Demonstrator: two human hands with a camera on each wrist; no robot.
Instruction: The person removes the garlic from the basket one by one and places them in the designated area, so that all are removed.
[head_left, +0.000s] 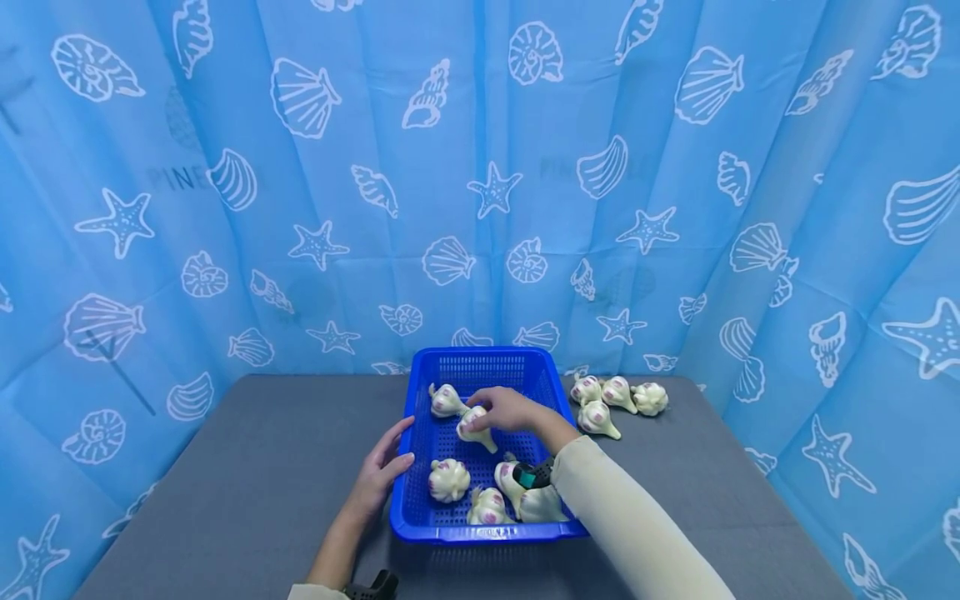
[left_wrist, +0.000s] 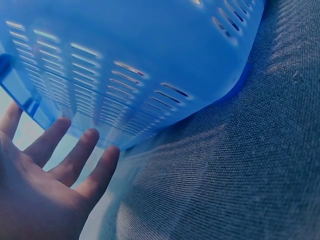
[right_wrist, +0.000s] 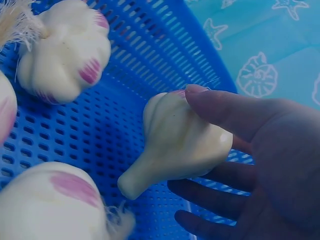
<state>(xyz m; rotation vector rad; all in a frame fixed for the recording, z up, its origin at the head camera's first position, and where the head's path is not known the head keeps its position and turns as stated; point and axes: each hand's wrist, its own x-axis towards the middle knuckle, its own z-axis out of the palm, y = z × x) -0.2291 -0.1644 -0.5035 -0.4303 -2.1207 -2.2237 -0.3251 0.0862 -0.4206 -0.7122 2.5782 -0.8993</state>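
A blue plastic basket [head_left: 420, 532] with slotted walls stands on the grey table, several garlic bulbs inside it. Over its floor my right hand [head_left: 513, 412] grips one garlic bulb [head_left: 476, 428], thumb on top and fingers beneath. The right wrist view shows this same bulb [right_wrist: 175, 142] with its stem tilted down to the left. Close by, toward the back left, lies another bulb [head_left: 446, 401]. My left hand [head_left: 379, 471] is at the basket's left side, thumb near the rim; the left wrist view has its fingers [left_wrist: 85, 150] spread and extended along the slotted wall.
To the right of the basket, several more garlic bulbs [head_left: 618, 393] lie grouped on the grey tabletop [head_left: 300, 450]. A blue curtain [head_left: 480, 250] with white shell prints hangs behind the table and along its sides.
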